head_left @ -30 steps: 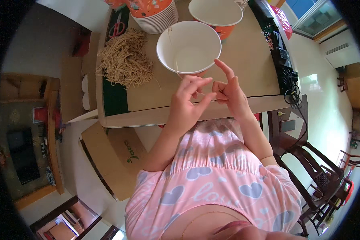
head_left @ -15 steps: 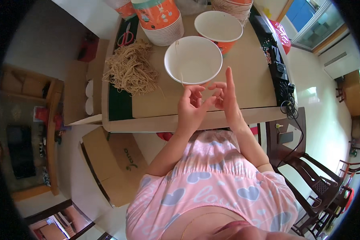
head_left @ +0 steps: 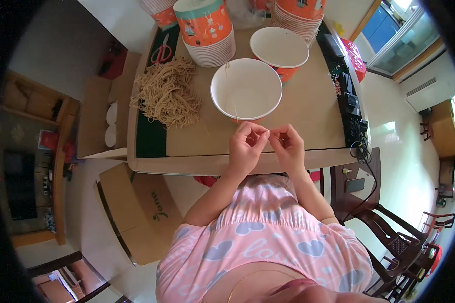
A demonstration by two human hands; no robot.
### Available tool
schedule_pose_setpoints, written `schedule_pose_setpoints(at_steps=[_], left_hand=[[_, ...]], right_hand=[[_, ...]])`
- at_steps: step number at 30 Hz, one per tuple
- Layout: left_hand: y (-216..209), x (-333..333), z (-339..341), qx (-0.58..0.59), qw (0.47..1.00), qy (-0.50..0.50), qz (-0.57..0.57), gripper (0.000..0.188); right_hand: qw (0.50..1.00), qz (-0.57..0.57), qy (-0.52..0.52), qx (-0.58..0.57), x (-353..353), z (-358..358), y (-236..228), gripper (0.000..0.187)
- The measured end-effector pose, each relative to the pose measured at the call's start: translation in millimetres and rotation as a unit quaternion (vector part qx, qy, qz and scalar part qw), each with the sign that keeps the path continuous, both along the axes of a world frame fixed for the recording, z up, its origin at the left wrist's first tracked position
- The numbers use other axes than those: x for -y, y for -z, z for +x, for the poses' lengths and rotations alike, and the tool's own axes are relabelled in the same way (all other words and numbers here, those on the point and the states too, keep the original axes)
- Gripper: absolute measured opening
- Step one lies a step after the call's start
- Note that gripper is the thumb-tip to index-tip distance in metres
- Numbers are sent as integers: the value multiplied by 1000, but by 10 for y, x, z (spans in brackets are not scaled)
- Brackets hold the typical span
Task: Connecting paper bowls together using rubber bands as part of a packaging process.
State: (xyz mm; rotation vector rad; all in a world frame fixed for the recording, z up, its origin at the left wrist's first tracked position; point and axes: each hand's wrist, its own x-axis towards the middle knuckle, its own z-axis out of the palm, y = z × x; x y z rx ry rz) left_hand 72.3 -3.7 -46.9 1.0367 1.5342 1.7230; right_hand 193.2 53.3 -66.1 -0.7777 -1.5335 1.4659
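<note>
My left hand (head_left: 245, 147) is closed in a pinch just in front of an orange paper bucket with a white inside (head_left: 245, 93). A thin strand of tan twine (head_left: 235, 108) lies across that bucket's mouth and runs over its near rim to my left fingers. My right hand (head_left: 287, 147) is pinched too, its fingertips meeting those of the left. What sits between the right fingertips is too small to make out. Left of the bucket lies a loose heap of tan twine (head_left: 169, 93). Behind on the right stands a second open bucket (head_left: 279, 48).
Stacked orange buckets (head_left: 207, 35) stand at the back, with another stack (head_left: 299, 20) to their right. Red-handled scissors (head_left: 162, 52) lie beyond the twine heap. A power strip (head_left: 350, 101) and cables line the table's right edge. A cardboard box (head_left: 139, 212) sits on the floor at left.
My hands have come together; the right hand, which was spread with a finger raised, is now pinched against the left fingertips. The whole view has shifted slightly, so the table sits lower.
</note>
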Motion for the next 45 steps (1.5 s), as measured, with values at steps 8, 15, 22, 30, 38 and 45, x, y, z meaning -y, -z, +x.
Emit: schedule_pose_setpoints(at_steps=[8, 15, 22, 30, 38, 45], left_hand=[[-530, -139, -256, -226, 973, -5, 38, 14], [-484, -433, -571, -323, 930, 136, -113, 17], [-511, -496, -611, -334, 916, 168, -147, 17], [-508, -514, -661, -340, 911, 192, -133, 17], [-505, -515, -654, -344, 910, 202, -115, 14], [-600, -424, -634, -336, 923, 139, -126, 10]], right_hand=[[999, -17, 13, 33, -223, -76, -21, 7], [998, -30, -54, 14, -384, -184, 44, 8], [997, -28, -59, 31, -468, -197, 76, 4], [993, -26, -104, 47, -504, -187, 40, 3], [992, -29, -101, 68, -511, -192, 25, 5], [995, 30, -21, 90, -443, -155, -101, 9]])
